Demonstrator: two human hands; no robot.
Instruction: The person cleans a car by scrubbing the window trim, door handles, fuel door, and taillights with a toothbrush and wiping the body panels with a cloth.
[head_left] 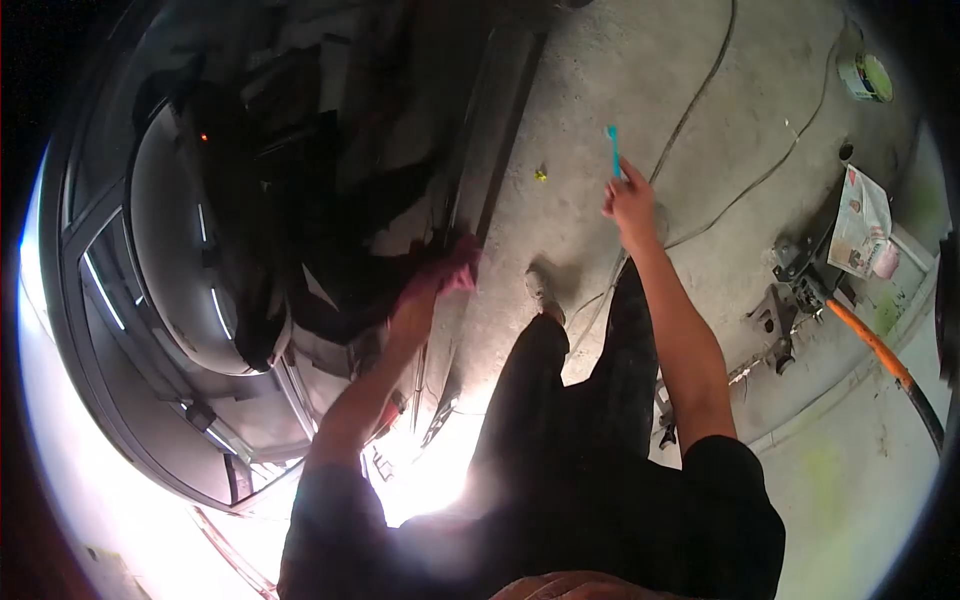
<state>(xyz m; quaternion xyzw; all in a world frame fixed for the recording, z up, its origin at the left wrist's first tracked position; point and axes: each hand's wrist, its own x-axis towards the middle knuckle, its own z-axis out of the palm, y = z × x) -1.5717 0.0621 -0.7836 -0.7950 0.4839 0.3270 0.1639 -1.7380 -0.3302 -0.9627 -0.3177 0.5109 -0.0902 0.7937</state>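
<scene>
the left hand [415, 305] presses a crumpled pink-red cloth [458, 268] against the lower edge of the glossy black car body [200, 250]; its fingers are closed around the cloth, which bunches up into soft folds and looks dull beside the shiny panel. the right hand [630, 205] is raised well away from the car, out over the grey concrete floor [600, 80], fingers pinched shut on a thin turquoise plastic stick [612, 148] that points straight up from the fist — whether it is a brush or a scraper, i cannot tell. one worn grey shoe [543, 292] stands on the floor just beside the car's sill, between the two hands. farther from the car lie thin dark cables [700, 90], a grey metal jack-like tool [790, 300] and an orange hose [870, 345]. a small yellow scrap [540, 175] sits near the sill.
</scene>
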